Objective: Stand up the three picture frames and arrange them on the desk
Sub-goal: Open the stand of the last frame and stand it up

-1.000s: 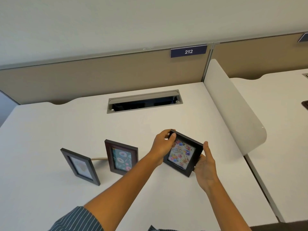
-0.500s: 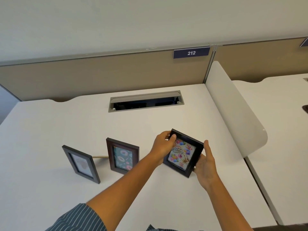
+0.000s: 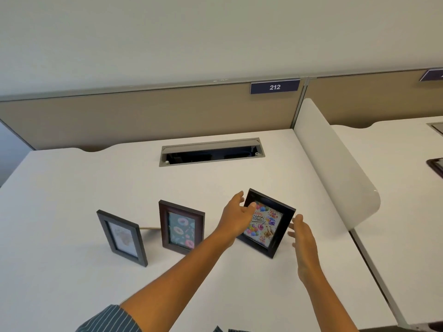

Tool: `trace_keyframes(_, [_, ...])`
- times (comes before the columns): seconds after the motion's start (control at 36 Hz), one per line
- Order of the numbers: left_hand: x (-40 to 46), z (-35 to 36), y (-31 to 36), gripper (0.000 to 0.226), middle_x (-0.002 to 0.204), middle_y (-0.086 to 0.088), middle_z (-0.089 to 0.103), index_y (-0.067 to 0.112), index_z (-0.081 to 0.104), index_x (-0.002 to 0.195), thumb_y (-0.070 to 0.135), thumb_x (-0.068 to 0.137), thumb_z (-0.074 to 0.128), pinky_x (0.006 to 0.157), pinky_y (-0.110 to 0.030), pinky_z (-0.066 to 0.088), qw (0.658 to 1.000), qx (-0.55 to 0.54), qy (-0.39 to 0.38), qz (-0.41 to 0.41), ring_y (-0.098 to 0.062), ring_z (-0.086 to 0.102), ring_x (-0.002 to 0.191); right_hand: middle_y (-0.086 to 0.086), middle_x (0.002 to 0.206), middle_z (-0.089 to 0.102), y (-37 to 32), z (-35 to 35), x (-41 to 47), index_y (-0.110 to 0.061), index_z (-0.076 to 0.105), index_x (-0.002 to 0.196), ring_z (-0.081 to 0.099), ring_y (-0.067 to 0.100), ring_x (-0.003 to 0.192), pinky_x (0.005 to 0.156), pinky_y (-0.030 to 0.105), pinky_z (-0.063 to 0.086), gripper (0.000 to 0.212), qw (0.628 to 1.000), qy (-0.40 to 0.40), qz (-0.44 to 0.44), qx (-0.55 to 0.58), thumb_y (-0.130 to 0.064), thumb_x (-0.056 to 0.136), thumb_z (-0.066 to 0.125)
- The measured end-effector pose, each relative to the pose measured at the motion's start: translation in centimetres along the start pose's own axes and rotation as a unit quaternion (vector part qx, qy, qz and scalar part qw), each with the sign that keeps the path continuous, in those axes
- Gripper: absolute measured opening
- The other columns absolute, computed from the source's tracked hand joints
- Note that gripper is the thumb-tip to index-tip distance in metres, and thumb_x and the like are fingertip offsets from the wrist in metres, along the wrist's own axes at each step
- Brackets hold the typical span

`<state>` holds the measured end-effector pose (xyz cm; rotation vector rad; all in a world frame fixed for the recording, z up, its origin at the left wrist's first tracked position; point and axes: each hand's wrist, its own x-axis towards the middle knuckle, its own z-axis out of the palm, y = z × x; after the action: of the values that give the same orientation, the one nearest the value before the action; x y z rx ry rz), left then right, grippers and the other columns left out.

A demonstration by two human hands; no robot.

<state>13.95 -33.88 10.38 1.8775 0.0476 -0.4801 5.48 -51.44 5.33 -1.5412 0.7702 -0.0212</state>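
Right of centre in the picture, the black square-edged frame with the birthday-balloon print (image 3: 266, 222) stands on its lower edge on the white laminate worktop (image 3: 72, 188), leaning back and turned slightly clockwise, its long axis running from lower right to upper left of its outline. The left hand (image 3: 236, 218) sits at the frame's left edge, grip spread open, thumb tip overlapping the upper left corner; whether it touches cannot be told. The right hand (image 3: 303, 238) is just beside the right edge, grip open, fingers extended, holding nothing. Both hands flank the frame equally closely; neither clamps it.

Left of it, the dark brown wooden frame with the doughnut print (image 3: 181, 226) stands upright, and further left the grey-black frame with the pale print (image 3: 122, 237) stands likewise. All three form a loose row across the middle of the picture.

Judgement: the third frame appears placed; remaining work is alignment, if any. Free worktop lies all round. A grey cable hatch (image 3: 211, 152) lies well behind, a white curved divider panel (image 3: 335, 164) to the right.
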Motion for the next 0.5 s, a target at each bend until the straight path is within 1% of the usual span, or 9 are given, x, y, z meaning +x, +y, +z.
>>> trace_keyframes(0.03, [-0.3,-0.1,0.1,0.067,0.161,-0.001,0.041,0.022,0.026,0.162,0.037,0.104,0.056,0.073,-0.013,0.052,1.0,0.009,0.001,0.006,-0.011,0.054,0.125,-0.002,0.148,0.059,0.1,-0.1,-0.1,-0.025,0.055,0.15,0.055,0.02,0.135,0.114,0.043,0.042,0.064,1.0,0.015,-0.013,-0.014,-0.07,0.107,0.039])
trace_keyframes(0.06, [-0.5,-0.3,0.1,0.068,0.162,-0.001,0.04,0.023,0.025,0.162,0.038,0.104,0.057,0.081,-0.018,0.053,1.0,0.016,0.003,0.013,-0.014,0.052,0.132,-0.002,0.151,0.056,0.1,-0.2,-0.3,-0.025,0.053,0.152,0.051,0.018,0.136,0.113,0.041,0.042,0.062,0.998,0.03,-0.035,-0.032,-0.067,0.108,0.041])
trace_keyframes(0.08, [-0.7,-0.4,0.2,0.069,0.163,-0.001,0.039,0.024,0.024,0.162,0.039,0.104,0.057,0.09,-0.024,0.054,1.0,0.023,0.006,0.02,-0.017,0.05,0.138,-0.001,0.155,0.054,0.1,-0.2,-0.5,-0.025,0.051,0.154,0.049,0.018,0.139,0.115,0.042,0.042,0.062,0.995,0.045,-0.065,-0.053,-0.066,0.108,0.044])
trace_keyframes(0.14, [-1.2,-0.7,0.4,0.071,0.164,-0.001,0.037,0.025,0.023,0.163,0.041,0.103,0.057,0.109,-0.036,0.05,0.998,0.043,0.011,0.037,-0.019,0.044,0.145,0.002,0.161,0.05,0.0,-0.4,-0.8,-0.025,0.049,0.156,0.043,0.023,0.15,0.123,0.051,0.04,0.067,0.984,0.07,-0.129,-0.1,-0.067,0.104,0.045])
trace_keyframes(0.19, [-1.6,-1.1,0.6,0.071,0.166,0.0,0.033,0.025,0.022,0.163,0.042,0.103,0.056,0.118,-0.041,0.043,0.996,0.067,0.016,0.06,-0.019,0.039,0.149,0.002,0.166,0.044,-0.3,-0.3,-1.1,-0.024,0.047,0.157,0.035,0.025,0.157,0.127,0.058,0.035,0.07,0.966,0.092,-0.187,-0.15,-0.066,0.101,0.045])
trace_keyframes(0.25, [-1.9,-1.5,0.7,0.072,0.168,0.001,0.029,0.024,0.02,0.163,0.044,0.103,0.055,0.122,-0.043,0.037,0.991,0.094,0.017,0.089,-0.019,0.034,0.152,0.004,0.173,0.034,-0.8,-0.2,-1.5,-0.022,0.045,0.16,0.027,0.026,0.161,0.129,0.06,0.031,0.071,0.948,0.108,-0.227,-0.192,-0.063,0.101,0.045])
trace_keyframes(0.33, [-2.3,-2.4,1.1,0.072,0.17,0.003,0.025,0.024,0.02,0.163,0.047,0.103,0.053,0.126,-0.04,0.03,0.984,0.128,0.016,0.121,-0.017,0.026,0.155,0.001,0.178,0.023,-1.8,0.2,-1.9,-0.02,0.043,0.161,0.019,0.026,0.164,0.128,0.061,0.027,0.072,0.929,0.12,-0.267,-0.228,-0.059,0.101,0.049])
trace_keyframes(0.42, [-2.7,-3.3,1.2,0.072,0.171,0.004,0.022,0.025,0.019,0.164,0.048,0.103,0.051,0.127,-0.038,0.026,0.977,0.153,0.014,0.149,-0.015,0.022,0.157,0.003,0.179,0.019,-2.5,0.9,-2.4,-0.02,0.041,0.162,0.016,0.029,0.165,0.128,0.063,0.027,0.07,0.91,0.128,-0.303,-0.253,-0.057,0.104,0.055])
trace_keyframes(0.5, [-3.0,-4.2,1.1,0.071,0.172,0.005,0.019,0.025,0.019,0.164,0.049,0.104,0.05,0.128,-0.038,0.023,0.971,0.173,0.015,0.165,-0.014,0.017,0.158,0.005,0.181,0.016,-3.0,1.8,-3.1,-0.02,0.04,0.164,0.013,0.03,0.167,0.129,0.065,0.025,0.07,0.896,0.132,-0.328,-0.268,-0.048,0.103,0.06])
